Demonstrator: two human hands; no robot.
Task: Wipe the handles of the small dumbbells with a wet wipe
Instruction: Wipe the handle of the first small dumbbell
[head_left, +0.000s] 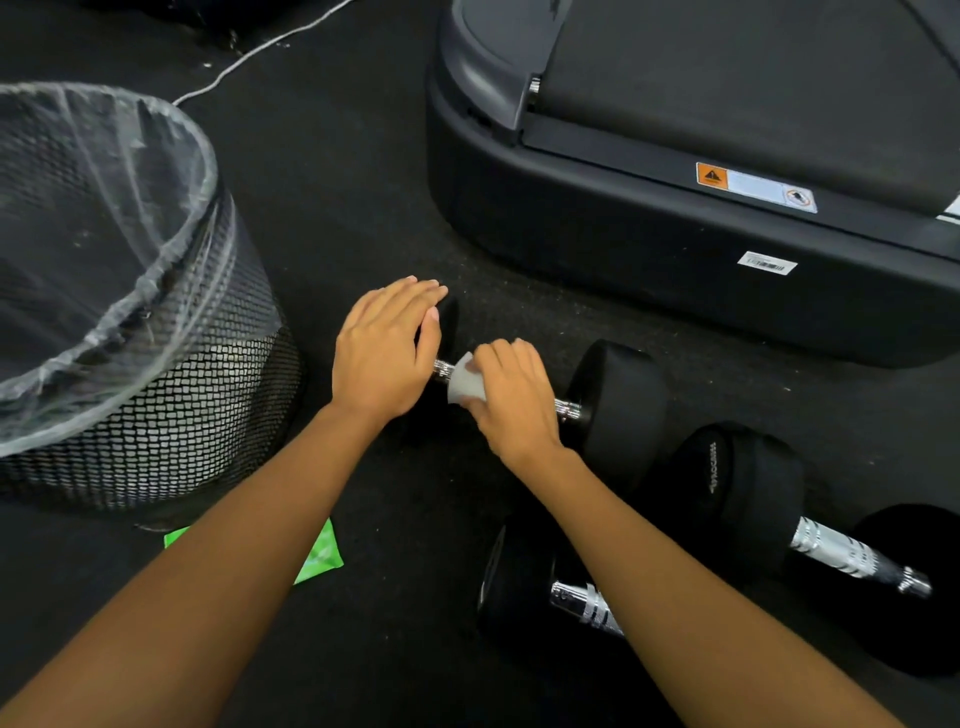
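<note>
A black dumbbell (621, 402) with a chrome handle lies on the dark floor. My right hand (511, 402) grips a white wet wipe (464, 382) wrapped round that handle. My left hand (387, 345) rests flat, fingers straight, on the dumbbell's left head, which it mostly hides. Two more black dumbbells lie nearer me: one (826, 551) at the right with its chrome handle showing, another (524, 587) partly hidden under my right forearm.
A black mesh bin (171, 395) lined with a clear bag stands at the left. A green wipe packet (322, 556) lies under my left forearm. A treadmill base (649, 228) fills the upper right. A white cable (249, 57) runs across the floor behind.
</note>
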